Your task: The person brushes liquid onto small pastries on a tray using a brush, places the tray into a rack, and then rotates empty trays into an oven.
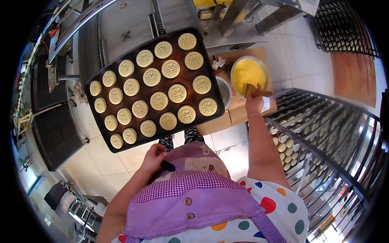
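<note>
My right hand (254,103) is closed around a flat wooden pastry brush (263,92), its head over the near edge of a round metal bowl (232,86) of yellow liquid (248,72) that looks like egg wash. In front of me, a dark baking tray (174,81) carries rows of round, pale, scalloped pastries (159,101) with stamped tops. Just off the tray's near edge, by my apron, my left hand (154,157) has its fingers curled together. A small black thing (167,165) shows beside it; whether the fingers grip it is unclear.
Beside the bowl, a second metal container (224,92) and crumpled white paper (218,62) sit on cardboard (221,123). A metal rack (320,125) loaded with trays of pastries stands close at my right. Beyond the baking tray is a grey conveyor machine (125,34). Dark trays (54,133) lie at left.
</note>
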Motion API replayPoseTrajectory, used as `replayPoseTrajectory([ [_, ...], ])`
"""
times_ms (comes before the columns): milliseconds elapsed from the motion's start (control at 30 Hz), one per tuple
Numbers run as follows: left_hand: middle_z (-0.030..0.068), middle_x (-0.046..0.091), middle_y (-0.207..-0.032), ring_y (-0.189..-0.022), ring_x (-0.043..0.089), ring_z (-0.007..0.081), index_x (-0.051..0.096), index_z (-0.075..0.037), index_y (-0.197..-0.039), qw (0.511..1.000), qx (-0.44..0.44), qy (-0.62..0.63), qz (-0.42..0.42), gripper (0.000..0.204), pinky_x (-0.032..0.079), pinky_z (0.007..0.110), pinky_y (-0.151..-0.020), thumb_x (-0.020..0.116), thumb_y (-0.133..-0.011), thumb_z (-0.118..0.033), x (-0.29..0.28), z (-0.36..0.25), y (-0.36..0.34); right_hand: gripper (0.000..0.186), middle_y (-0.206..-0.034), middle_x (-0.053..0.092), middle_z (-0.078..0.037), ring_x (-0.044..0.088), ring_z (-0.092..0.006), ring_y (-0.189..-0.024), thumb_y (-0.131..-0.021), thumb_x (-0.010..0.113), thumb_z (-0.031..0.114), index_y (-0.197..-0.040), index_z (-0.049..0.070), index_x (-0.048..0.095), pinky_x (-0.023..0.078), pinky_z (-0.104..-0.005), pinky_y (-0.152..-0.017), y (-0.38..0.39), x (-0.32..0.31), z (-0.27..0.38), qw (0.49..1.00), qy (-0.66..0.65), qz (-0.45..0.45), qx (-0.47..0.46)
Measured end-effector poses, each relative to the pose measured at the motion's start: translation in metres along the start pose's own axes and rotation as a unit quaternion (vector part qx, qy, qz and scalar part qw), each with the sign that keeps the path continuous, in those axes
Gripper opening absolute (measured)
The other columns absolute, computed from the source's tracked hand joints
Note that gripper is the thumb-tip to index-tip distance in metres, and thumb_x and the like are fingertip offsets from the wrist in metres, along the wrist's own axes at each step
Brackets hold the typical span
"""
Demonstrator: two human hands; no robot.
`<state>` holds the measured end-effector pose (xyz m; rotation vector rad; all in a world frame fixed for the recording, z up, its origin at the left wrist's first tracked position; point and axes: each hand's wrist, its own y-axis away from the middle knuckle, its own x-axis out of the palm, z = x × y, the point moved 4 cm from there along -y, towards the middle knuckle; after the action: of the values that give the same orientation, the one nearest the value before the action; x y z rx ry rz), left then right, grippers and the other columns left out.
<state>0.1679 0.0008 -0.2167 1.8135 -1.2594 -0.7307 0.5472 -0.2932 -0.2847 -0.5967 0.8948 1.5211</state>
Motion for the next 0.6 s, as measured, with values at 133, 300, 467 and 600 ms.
replayPoseTrajectory([
  [133, 0.0062, 0.057, -0.092, -0.082, 0.056, 0.0138, 0.049, -0.001, -0.105, 1.000, -0.015, 0.006, -0.016, 0.027, 0.047, 0.026, -0.075, 0.060, -0.081, -0.004, -0.022, 0.004, 0.016, 0.056, -0.084, 0.064, -0.022, 0.064, -0.0314, -0.078, -0.078, 0.058, 0.022, -0.130, 0.006, 0.044, 0.048, -0.0388, -0.075, 0.024, -0.008, -0.004, 0.981, 0.158, 0.102, -0.051],
  [300, 0.0066, 0.057, -0.092, -0.084, 0.056, 0.0141, 0.049, -0.001, -0.105, 0.999, 0.009, 0.030, -0.032, 0.027, 0.047, 0.027, -0.077, 0.060, -0.080, -0.004, -0.056, 0.029, 0.032, 0.062, -0.102, 0.059, -0.008, 0.061, -0.0147, -0.071, -0.078, 0.056, -0.002, -0.136, 0.008, 0.035, 0.052, -0.0222, -0.047, 0.068, -0.046, 0.080, 0.953, -0.279, 0.072, 0.092],
  [467, 0.0058, 0.057, -0.093, -0.083, 0.055, 0.0130, 0.050, -0.002, -0.105, 0.997, 0.027, 0.072, -0.031, 0.026, 0.047, 0.026, -0.076, 0.060, -0.081, -0.004, -0.085, 0.066, 0.035, 0.065, -0.107, 0.057, -0.006, 0.059, -0.0116, -0.081, -0.081, 0.058, -0.002, -0.138, 0.012, 0.032, 0.053, -0.0217, -0.054, 0.159, 0.061, 0.185, 0.900, -0.385, 0.200, 0.040],
  [600, 0.0055, 0.057, -0.092, -0.080, 0.055, 0.0125, 0.050, -0.002, -0.104, 0.998, 0.041, 0.034, -0.045, 0.025, 0.047, 0.026, -0.073, 0.060, -0.081, -0.004, -0.110, 0.058, 0.053, 0.063, -0.103, 0.060, -0.004, 0.059, -0.0103, -0.084, -0.080, 0.059, 0.003, -0.137, 0.008, 0.034, 0.050, -0.0242, -0.071, 0.241, 0.155, 0.260, 0.849, -0.440, 0.293, -0.020],
])
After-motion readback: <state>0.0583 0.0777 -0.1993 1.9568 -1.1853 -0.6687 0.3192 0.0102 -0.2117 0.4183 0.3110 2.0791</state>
